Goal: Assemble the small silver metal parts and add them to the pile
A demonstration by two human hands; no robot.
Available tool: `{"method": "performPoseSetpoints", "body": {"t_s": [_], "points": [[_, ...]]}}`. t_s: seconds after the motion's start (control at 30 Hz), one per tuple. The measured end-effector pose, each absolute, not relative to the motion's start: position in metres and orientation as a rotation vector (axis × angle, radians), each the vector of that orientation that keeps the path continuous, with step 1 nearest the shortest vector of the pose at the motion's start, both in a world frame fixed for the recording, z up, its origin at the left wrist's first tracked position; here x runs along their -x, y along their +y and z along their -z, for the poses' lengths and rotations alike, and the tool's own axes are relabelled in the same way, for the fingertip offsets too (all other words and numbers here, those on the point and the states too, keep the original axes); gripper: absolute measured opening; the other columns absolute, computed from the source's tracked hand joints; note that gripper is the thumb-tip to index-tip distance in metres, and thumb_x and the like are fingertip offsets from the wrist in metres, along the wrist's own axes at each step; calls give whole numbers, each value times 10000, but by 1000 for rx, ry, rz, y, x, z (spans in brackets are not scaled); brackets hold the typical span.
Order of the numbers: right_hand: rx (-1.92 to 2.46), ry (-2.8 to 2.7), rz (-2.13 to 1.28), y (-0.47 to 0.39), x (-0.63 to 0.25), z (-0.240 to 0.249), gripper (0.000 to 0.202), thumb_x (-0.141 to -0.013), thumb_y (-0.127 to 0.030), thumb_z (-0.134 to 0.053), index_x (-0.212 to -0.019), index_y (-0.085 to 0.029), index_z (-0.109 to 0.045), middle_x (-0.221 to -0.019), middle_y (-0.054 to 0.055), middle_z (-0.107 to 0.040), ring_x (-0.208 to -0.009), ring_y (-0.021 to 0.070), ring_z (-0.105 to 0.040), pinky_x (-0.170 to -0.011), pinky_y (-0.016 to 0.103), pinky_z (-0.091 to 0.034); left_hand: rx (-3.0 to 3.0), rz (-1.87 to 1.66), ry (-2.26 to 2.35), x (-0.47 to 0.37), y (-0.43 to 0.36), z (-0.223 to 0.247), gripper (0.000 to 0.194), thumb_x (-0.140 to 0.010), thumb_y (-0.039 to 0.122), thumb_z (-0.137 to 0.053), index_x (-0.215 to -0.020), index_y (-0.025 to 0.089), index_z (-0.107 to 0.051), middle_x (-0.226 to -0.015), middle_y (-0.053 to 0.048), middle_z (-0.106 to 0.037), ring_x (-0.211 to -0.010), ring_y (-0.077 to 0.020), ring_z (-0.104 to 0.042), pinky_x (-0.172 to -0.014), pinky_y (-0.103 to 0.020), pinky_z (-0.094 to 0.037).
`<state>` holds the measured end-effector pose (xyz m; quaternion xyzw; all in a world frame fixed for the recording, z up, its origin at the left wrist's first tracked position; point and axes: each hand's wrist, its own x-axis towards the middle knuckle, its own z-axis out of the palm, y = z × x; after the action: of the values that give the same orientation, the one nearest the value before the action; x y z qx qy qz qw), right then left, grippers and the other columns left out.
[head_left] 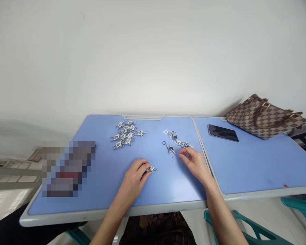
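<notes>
Near the front middle of the blue table (pixel 168 190), my left hand (pixel 136 175) is closed around a small silver metal fitting (pixel 151 169) with a thin stem sticking out to the right. My right hand (pixel 193 163) is at the right, thumb and forefinger pinched together; whatever they hold is too small to make out. Just beyond it lie loose parts: a metal body with a black centre (pixel 170 148), another such body (pixel 175 137), a dark ring (pixel 164 143) and a pale flat ring (pixel 165 131). Farther left is a heap of several similar silver fittings (pixel 126 134).
A blurred-out object (pixel 71 170) lies along the table's left edge. On the adjoining table at right are a black phone (pixel 223 132) and a checked brown handbag (pixel 265 117). The white wall (pixel 142 61) stands behind. Green stools (pixel 255 228) are below at right.
</notes>
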<state>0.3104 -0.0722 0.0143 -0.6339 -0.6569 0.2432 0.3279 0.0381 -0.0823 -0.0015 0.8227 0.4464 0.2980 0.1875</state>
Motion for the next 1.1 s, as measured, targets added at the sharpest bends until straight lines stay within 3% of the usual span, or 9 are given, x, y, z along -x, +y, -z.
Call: {"method": "performPoseSetpoints", "body": {"t_s": [0.13, 0.37, 0.6, 0.83, 1.1], "points": [[1667, -1880, -592, -70, -308, -10, 105, -892, -220, -570, -913, -229, -672, -884, 13, -652, -758, 165, -603, -707, 289, -439, -2322, -839, 1242, -38, -82, 3, 134, -949, 180, -490, -1036, 203, -590, -1039, -57, -600, -944, -183, -603, -817, -312, -525], [1671, -2142, -428, -65, -295, -7, 160, -917, -161, -545, -932, -240, -683, -927, 7, -658, -693, 137, -610, -595, 252, -389, -2303, -820, 1266, -38, -83, 5, 144, -943, 180, -496, -1047, 205, -594, -1042, -57, -593, -950, -182, -605, -823, -308, -526], [1652, -2365, -270, -70, -286, -11, 273, -880, -34, -440, -980, -186, -643, -952, 61, -661, -699, 146, -616, -532, 255, -344, -2288, -822, 1260, -39, -84, 3, 140, -948, 189, -491, -1036, 206, -599, -1028, -59, -589, -940, -185, -594, -820, -319, -520], [1656, -2267, -316, -66, -283, -15, 156, -942, -168, -498, -1011, -190, -636, -980, 66, -667, -697, 150, -622, -559, 258, -373, -2268, -837, 1257, -39, -84, 5, 141, -937, 174, -511, -1038, 210, -603, -1036, -58, -591, -947, -186, -592, -836, -327, -518], [1759, -2414, -246, -63, -275, -14, 265, -885, -46, -459, -973, -165, -679, -949, 90, -672, -692, 157, -605, -541, 256, -330, -2262, -832, 1258, -39, -84, 4, 143, -939, 167, -507, -1032, 213, -606, -1036, -55, -590, -955, -188, -590, -832, -326, -512]]}}
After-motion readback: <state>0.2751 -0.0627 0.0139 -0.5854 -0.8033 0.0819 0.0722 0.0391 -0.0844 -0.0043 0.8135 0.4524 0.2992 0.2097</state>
